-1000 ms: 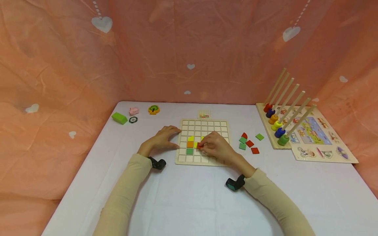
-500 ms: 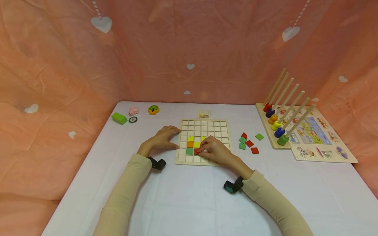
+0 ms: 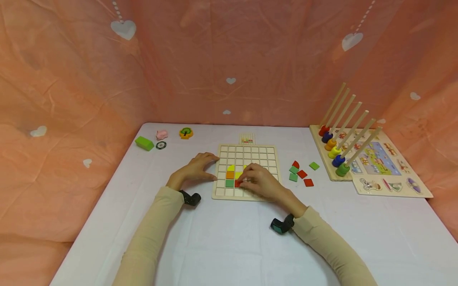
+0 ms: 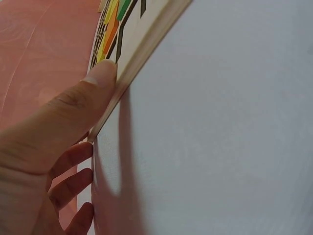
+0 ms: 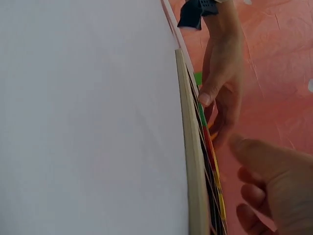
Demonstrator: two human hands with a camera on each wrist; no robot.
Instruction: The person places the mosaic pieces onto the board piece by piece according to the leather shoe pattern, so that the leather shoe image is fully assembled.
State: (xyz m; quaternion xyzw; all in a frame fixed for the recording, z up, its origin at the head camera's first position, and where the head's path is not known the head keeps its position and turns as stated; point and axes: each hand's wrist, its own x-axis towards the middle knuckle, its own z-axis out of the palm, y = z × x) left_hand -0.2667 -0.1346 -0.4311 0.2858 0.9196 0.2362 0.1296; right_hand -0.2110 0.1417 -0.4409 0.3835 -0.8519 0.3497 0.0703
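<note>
A square wooden grid board lies mid-table. My left hand is at its left side; in the left wrist view the thumb rests on the rim, while other fingers are spread below it. My right hand is over the board, fingertips at a red square tile that lies flat in a cell. In the right wrist view its thumb is raised off the board. Left of the red tile sits a green tile, with an orange tile and yellow pieces above.
Loose red tiles and green tiles lie right of the board. A small pattern card is behind it. At right stand a peg rack and a picture puzzle; at left, a green block and small toys.
My right hand has brought the red tile down and slightly left into the cell beside the green tile, then shifted its fingertips slightly on it. My left hand has stayed in place.
</note>
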